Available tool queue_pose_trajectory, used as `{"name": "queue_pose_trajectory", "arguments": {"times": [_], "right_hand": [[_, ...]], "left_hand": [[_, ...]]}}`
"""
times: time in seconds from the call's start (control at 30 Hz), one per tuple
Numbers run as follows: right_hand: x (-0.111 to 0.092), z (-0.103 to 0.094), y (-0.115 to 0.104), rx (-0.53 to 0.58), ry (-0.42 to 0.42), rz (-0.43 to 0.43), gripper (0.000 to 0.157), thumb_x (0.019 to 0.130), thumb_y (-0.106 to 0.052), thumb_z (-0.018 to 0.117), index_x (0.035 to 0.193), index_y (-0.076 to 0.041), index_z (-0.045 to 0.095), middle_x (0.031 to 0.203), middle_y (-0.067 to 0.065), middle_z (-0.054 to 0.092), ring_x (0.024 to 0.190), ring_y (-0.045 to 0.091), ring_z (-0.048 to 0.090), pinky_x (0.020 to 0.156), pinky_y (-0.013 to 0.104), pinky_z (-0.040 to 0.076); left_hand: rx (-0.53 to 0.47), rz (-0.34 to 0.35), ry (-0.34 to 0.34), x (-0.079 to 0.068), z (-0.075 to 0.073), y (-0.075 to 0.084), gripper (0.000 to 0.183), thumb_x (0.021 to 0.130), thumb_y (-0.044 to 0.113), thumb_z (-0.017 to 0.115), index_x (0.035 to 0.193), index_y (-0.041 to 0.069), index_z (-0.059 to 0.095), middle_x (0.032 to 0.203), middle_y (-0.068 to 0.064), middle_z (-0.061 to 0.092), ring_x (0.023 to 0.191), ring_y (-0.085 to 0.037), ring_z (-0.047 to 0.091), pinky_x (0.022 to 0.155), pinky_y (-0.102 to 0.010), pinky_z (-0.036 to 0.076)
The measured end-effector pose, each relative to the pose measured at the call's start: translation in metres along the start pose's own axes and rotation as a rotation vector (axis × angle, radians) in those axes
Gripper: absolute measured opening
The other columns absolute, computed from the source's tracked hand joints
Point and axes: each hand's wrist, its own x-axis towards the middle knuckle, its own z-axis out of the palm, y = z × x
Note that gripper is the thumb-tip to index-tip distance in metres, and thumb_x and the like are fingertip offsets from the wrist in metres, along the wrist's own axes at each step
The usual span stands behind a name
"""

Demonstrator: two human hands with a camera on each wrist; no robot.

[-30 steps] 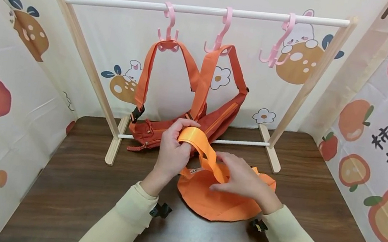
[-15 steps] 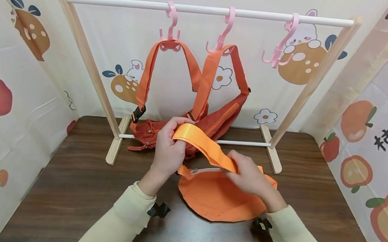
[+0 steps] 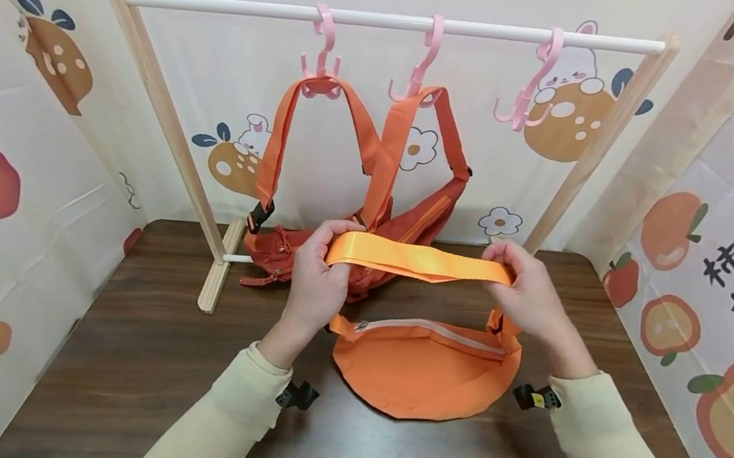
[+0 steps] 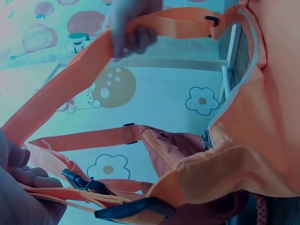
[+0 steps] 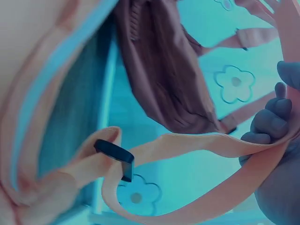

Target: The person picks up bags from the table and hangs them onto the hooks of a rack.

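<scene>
An orange waist bag (image 3: 424,372) with a pale zipper lies on the table in the head view, its round edge toward me. My left hand (image 3: 319,277) grips the left end of its bright orange strap (image 3: 419,259). At the other end, my right hand (image 3: 528,293) pinches the strap, which stretches level between both hands above the bag. A black buckle (image 4: 136,208) shows below the left hand's grip in the left wrist view. In the right wrist view, the strap runs from the right hand (image 5: 274,126) through a black slider (image 5: 115,154).
Behind stands a rack with a white rail (image 3: 243,9) and wooden legs. Two dark red bags (image 3: 426,214) hang by orange straps from the left and middle pink hooks (image 3: 324,40). A third pink hook (image 3: 527,87) hangs at right, above the brown table (image 3: 163,357).
My right hand took hold of the strap and slid right and up, pulling it out straight. The left hand stays nearly in place, holding its end.
</scene>
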Motion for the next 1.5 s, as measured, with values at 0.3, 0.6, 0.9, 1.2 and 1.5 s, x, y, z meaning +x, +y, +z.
{"name": "queue_pose_trajectory", "arguments": {"times": [0.3,0.6,0.9,1.2,1.5], "right_hand": [[0.015,-0.024,-0.024,0.003,-0.003,-0.037,0.018,0.093,0.009,0.072,0.105,-0.002,0.066,0.083,0.005,0.062,0.065,0.017,0.051,0.059,0.022,0.044],[0.029,-0.031,-0.053,-0.040,-0.010,-0.052,0.016,0.093,0.007,0.072,0.103,-0.004,0.067,0.080,0.003,0.061,0.064,0.018,0.050,0.060,0.024,0.043],[0.040,-0.042,-0.066,-0.051,-0.059,-0.049,0.026,0.093,-0.006,0.083,0.113,-0.011,0.066,0.076,0.003,0.059,0.059,0.021,0.050,0.054,0.027,0.044],[0.043,-0.059,-0.061,-0.039,-0.031,-0.173,0.036,0.089,0.001,0.084,0.120,-0.015,0.077,0.086,-0.001,0.069,0.064,0.015,0.052,0.054,0.025,0.043],[0.052,-0.069,-0.064,-0.141,0.124,-0.260,0.028,0.088,0.006,0.083,0.111,-0.009,0.084,0.093,0.001,0.075,0.071,0.010,0.052,0.060,0.021,0.040]], "left_hand": [[0.031,-0.004,-0.055,0.001,0.007,0.003,0.040,0.096,-0.016,0.053,0.128,0.002,0.067,0.129,-0.013,0.065,0.108,-0.024,0.069,0.098,-0.036,0.057],[0.166,0.037,-0.122,0.010,0.019,0.009,0.047,0.089,-0.014,0.057,0.129,0.007,0.068,0.123,-0.004,0.068,0.103,-0.017,0.067,0.093,-0.036,0.058],[0.377,0.204,-0.237,0.035,0.035,0.024,0.044,0.095,0.009,0.080,0.136,0.011,0.068,0.128,-0.005,0.069,0.110,-0.017,0.063,0.096,-0.037,0.052],[0.562,0.300,-0.254,0.050,0.042,0.028,0.036,0.097,0.026,0.082,0.131,0.017,0.076,0.109,-0.002,0.069,0.090,-0.016,0.058,0.072,-0.032,0.050],[0.634,0.314,-0.242,0.060,0.052,0.037,0.031,0.103,0.031,0.072,0.132,0.020,0.076,0.110,0.001,0.070,0.098,-0.017,0.063,0.079,-0.035,0.055]]}}
